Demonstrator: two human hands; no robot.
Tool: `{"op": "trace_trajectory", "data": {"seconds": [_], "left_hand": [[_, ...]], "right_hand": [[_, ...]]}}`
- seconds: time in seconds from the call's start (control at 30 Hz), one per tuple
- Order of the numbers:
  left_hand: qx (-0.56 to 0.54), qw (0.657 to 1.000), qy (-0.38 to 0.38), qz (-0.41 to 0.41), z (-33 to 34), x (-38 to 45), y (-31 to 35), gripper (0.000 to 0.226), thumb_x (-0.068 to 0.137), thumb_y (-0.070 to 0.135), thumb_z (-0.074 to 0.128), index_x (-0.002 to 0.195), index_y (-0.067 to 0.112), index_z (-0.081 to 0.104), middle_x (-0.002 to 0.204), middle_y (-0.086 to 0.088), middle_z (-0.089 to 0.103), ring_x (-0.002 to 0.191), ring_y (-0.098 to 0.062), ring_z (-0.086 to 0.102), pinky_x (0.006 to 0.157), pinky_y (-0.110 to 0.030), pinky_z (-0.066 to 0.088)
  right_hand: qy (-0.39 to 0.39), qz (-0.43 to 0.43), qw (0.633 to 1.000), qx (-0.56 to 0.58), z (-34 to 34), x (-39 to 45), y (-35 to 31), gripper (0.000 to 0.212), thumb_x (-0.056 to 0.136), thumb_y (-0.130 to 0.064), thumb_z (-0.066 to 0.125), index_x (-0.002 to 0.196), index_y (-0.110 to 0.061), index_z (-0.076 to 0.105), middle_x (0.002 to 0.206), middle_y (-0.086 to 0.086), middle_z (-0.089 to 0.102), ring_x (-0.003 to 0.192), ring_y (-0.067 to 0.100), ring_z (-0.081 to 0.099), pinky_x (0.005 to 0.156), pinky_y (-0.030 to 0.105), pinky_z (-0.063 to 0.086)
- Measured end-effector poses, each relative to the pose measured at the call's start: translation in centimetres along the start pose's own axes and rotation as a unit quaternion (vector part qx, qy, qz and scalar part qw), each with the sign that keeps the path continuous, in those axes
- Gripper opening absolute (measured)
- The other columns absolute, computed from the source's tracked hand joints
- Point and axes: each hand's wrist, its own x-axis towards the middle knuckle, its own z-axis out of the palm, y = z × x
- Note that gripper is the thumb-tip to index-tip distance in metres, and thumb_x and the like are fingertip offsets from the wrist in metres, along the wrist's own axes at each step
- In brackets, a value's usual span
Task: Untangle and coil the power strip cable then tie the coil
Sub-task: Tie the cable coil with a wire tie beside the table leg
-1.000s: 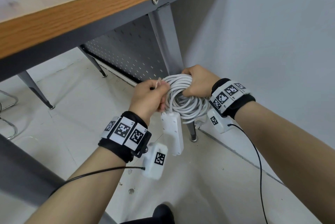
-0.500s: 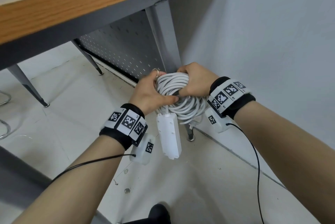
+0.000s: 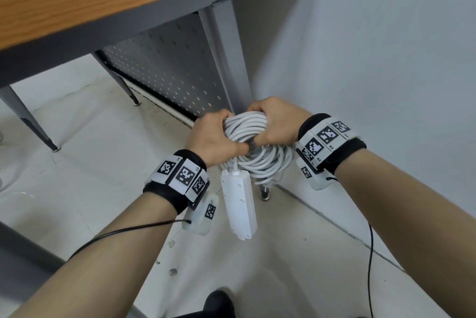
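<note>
A white power strip cable is wound into a thick coil (image 3: 260, 153), held in the air in front of me. My left hand (image 3: 215, 137) grips the coil's left side, thumb tucked into the middle. My right hand (image 3: 277, 124) grips the top right of the coil, fingers curled over the strands. The white power strip (image 3: 239, 207) hangs straight down from the coil's lower left. A short cable end sticks out under the coil near the right. Whether a tie is on the coil is hidden by my fingers.
A wooden desk edge (image 3: 103, 6) runs across the top, with a grey metal leg (image 3: 226, 60) and a perforated panel (image 3: 164, 70) behind the coil. A grey wall (image 3: 373, 60) stands close on the right. Pale floor tiles lie below; a dark shoe tip (image 3: 219, 304) shows at the bottom.
My left hand has shifted from pinching a small tie end at the coil's top left to gripping the coil itself. Both hands have closed in together round the bundle.
</note>
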Motion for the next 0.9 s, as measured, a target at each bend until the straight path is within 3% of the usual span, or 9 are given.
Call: {"op": "trace_trajectory", "data": {"seconds": [0.1, 0.2, 0.27, 0.33, 0.43, 0.5, 0.6, 0.83, 0.9], "left_hand": [[-0.012, 1.000, 0.011, -0.005, 0.4, 0.1, -0.1, 0.046, 0.043, 0.040, 0.076, 0.084, 0.024, 0.064, 0.073, 0.008, 0.070, 0.069, -0.012, 0.068, 0.069, -0.035, 0.058], [-0.016, 1.000, 0.015, 0.003, 0.5, 0.1, -0.1, 0.048, 0.039, 0.047, 0.071, 0.081, 0.025, 0.062, 0.071, 0.009, 0.069, 0.067, -0.012, 0.067, 0.067, -0.033, 0.058], [-0.013, 1.000, 0.009, 0.005, 0.6, 0.0, -0.3, 0.046, 0.039, 0.043, 0.072, 0.080, 0.025, 0.061, 0.071, 0.010, 0.069, 0.067, -0.012, 0.067, 0.068, -0.036, 0.059], [-0.019, 1.000, 0.007, 0.001, 0.6, 0.0, -0.8, 0.045, 0.042, 0.038, 0.075, 0.083, 0.025, 0.063, 0.072, 0.010, 0.070, 0.068, -0.012, 0.069, 0.070, -0.038, 0.059], [-0.022, 1.000, 0.014, -0.007, 0.3, 0.0, -1.3, 0.043, 0.044, 0.034, 0.077, 0.084, 0.023, 0.064, 0.072, 0.009, 0.071, 0.067, -0.012, 0.069, 0.069, -0.039, 0.060], [-0.023, 1.000, 0.015, -0.010, 0.0, 0.1, -1.6, 0.044, 0.045, 0.032, 0.077, 0.085, 0.023, 0.064, 0.072, 0.009, 0.071, 0.067, -0.012, 0.069, 0.069, -0.039, 0.060], [-0.016, 1.000, 0.021, -0.005, -0.2, 0.2, -1.8, 0.042, 0.046, 0.030, 0.078, 0.086, 0.023, 0.064, 0.072, 0.008, 0.071, 0.067, -0.013, 0.069, 0.068, -0.040, 0.060], [-0.002, 1.000, 0.025, 0.006, -0.5, 0.0, -1.9, 0.039, 0.047, 0.032, 0.077, 0.081, 0.024, 0.062, 0.068, 0.010, 0.069, 0.061, -0.007, 0.065, 0.061, -0.031, 0.056], [-0.001, 1.000, 0.027, 0.009, -0.6, 0.0, -2.0, 0.039, 0.047, 0.035, 0.077, 0.081, 0.024, 0.062, 0.069, 0.010, 0.069, 0.062, -0.007, 0.065, 0.062, -0.028, 0.055]], "right_hand": [[-0.016, -0.013, 1.000, -0.002, -0.3, 0.2, 0.2, 0.041, 0.069, -0.014, 0.082, 0.105, -0.020, 0.064, 0.087, -0.002, 0.072, 0.075, 0.015, 0.071, 0.071, 0.034, 0.059], [-0.051, -0.020, 0.998, 0.024, -1.1, 0.5, 0.9, 0.044, 0.068, -0.035, 0.085, 0.105, -0.024, 0.064, 0.093, -0.003, 0.074, 0.082, 0.014, 0.072, 0.081, 0.037, 0.060], [-0.067, -0.030, 0.994, 0.083, -1.6, 0.5, 1.5, 0.054, 0.066, -0.058, 0.077, 0.107, -0.025, 0.068, 0.100, -0.003, 0.074, 0.093, 0.013, 0.071, 0.089, 0.034, 0.057], [-0.038, -0.014, 0.985, 0.170, -1.9, 0.7, 2.6, 0.056, 0.074, -0.065, 0.066, 0.108, -0.021, 0.070, 0.107, 0.001, 0.073, 0.103, 0.017, 0.069, 0.099, 0.037, 0.051], [0.032, 0.065, 0.957, 0.281, -1.8, 1.3, 5.1, 0.038, 0.097, -0.046, 0.053, 0.100, -0.011, 0.070, 0.093, 0.006, 0.071, 0.093, 0.020, 0.065, 0.107, 0.049, 0.046], [0.024, 0.125, 0.953, 0.274, -1.4, 1.4, 6.6, 0.039, 0.101, -0.042, 0.046, 0.102, -0.009, 0.067, 0.088, 0.005, 0.069, 0.087, 0.019, 0.064, 0.103, 0.046, 0.047], [0.006, 0.163, 0.954, 0.252, -0.6, 1.6, 7.8, 0.037, 0.102, -0.039, 0.046, 0.105, -0.009, 0.067, 0.091, 0.006, 0.069, 0.085, 0.019, 0.064, 0.090, 0.039, 0.049], [0.011, 0.189, 0.957, 0.220, 1.9, 3.3, 9.5, 0.022, 0.098, -0.027, 0.054, 0.107, -0.010, 0.063, 0.090, 0.004, 0.067, 0.081, 0.017, 0.062, 0.086, 0.035, 0.051], [0.016, 0.200, 0.959, 0.201, 2.8, 4.0, 10.3, 0.021, 0.098, -0.025, 0.051, 0.112, -0.013, 0.061, 0.097, 0.006, 0.067, 0.081, 0.016, 0.062, 0.081, 0.033, 0.052]]}}
